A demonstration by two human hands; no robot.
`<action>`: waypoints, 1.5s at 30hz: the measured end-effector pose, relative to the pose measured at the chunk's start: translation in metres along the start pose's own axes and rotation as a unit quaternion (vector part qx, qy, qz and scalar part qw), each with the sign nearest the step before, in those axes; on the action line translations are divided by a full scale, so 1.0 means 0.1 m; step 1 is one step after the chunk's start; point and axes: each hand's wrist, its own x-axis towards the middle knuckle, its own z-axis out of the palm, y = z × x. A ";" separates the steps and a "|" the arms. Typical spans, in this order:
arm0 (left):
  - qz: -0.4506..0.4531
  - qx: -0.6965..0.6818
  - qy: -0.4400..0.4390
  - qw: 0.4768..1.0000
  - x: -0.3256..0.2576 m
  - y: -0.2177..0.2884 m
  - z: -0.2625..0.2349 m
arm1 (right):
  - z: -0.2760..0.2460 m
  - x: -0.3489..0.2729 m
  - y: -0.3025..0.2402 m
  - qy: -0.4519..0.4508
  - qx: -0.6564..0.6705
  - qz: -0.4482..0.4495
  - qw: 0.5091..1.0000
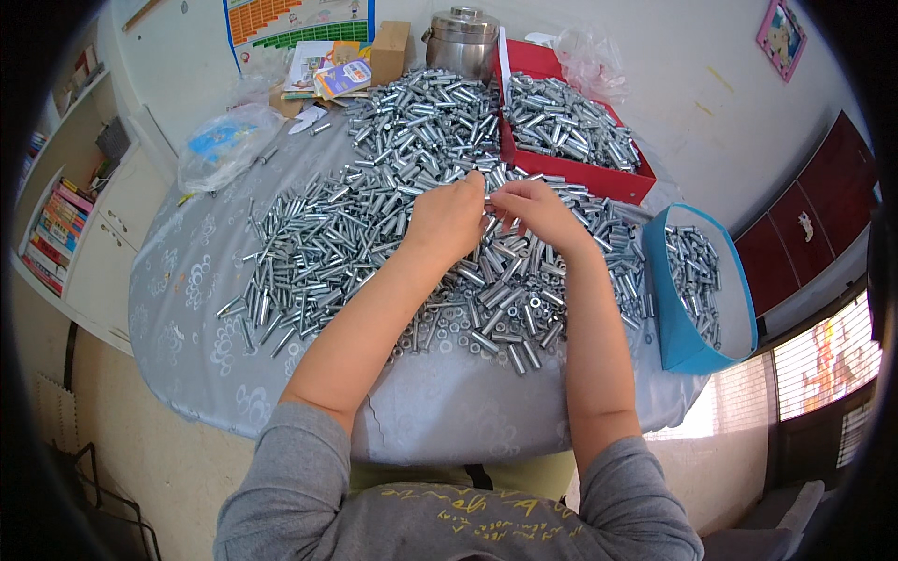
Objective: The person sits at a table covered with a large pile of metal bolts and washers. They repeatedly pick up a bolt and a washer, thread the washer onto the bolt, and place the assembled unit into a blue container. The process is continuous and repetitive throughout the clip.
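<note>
Over the middle of a wide heap of silvery metal bolts and sleeves point(327, 229), my left hand point(445, 217) is closed, with its thumb side toward the other hand. Close against it, the fingers of my right hand point(538, 213) are bent in a pinch. A sliver of shiny metal shows between the fingertips, too small and covered to name. Loose nuts and washers point(454, 327) lie along the heap's near edge. Longer screws point(271, 309) are gathered at its left side, and thicker sleeved bolts point(510, 309) lie below my right hand.
Finished-looking bolts fill a red box point(580, 175) at the back right and a blue fabric bin point(687, 327) at the right edge. A steel pot point(462, 42), booklets point(327, 73) and a plastic bag point(224, 150) stand behind. Grey patterned cloth point(196, 327) covers the round table.
</note>
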 end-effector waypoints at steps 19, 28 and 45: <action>-0.035 -0.031 -0.021 0.999 0.00 0.06 -0.10 | -0.01 0.04 0.09 0.013 -0.017 -0.060 0.998; -0.113 0.035 -0.070 0.991 0.05 -0.23 -0.21 | -0.37 -0.08 0.38 0.014 -0.193 0.026 0.981; 0.146 -0.051 0.052 0.987 0.31 0.80 0.10 | -2.17 -1.80 0.48 0.207 -0.441 0.233 0.842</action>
